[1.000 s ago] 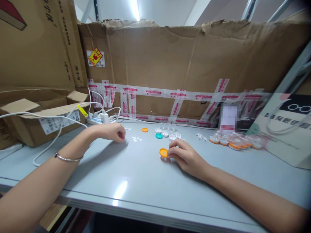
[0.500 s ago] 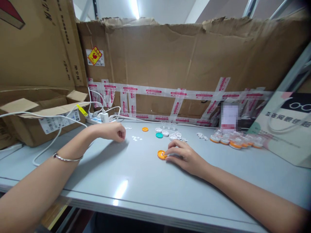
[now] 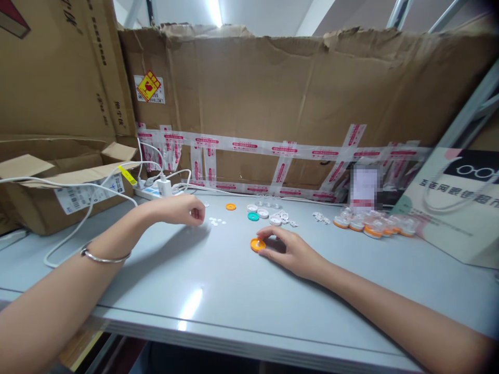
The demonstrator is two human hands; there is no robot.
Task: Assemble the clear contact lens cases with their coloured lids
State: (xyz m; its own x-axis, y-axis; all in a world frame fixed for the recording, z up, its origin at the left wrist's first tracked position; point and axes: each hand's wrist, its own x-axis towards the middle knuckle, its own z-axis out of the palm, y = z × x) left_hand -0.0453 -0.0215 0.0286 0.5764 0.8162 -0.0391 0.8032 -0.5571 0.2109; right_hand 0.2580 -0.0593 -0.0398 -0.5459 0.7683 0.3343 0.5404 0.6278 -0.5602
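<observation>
The left hand (image 3: 190, 210) curls loosely beside small white discs (image 3: 217, 222) (whether it holds one, I cannot tell). Further right, on or just above the bench (image 3: 226, 291), an orange cap (image 3: 254, 246) is pinched at its right edge by the right hand (image 3: 290, 248); it looks light, stiff and smooth, best gripped by the rim.

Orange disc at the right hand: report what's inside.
In the orange disc, a small white piece shows near the middle; the right hand covers part of the disc's right side, hiding anything there.

2 loose orange discs (image 3: 254, 246), 1 teal disc (image 3: 253, 216)
</observation>
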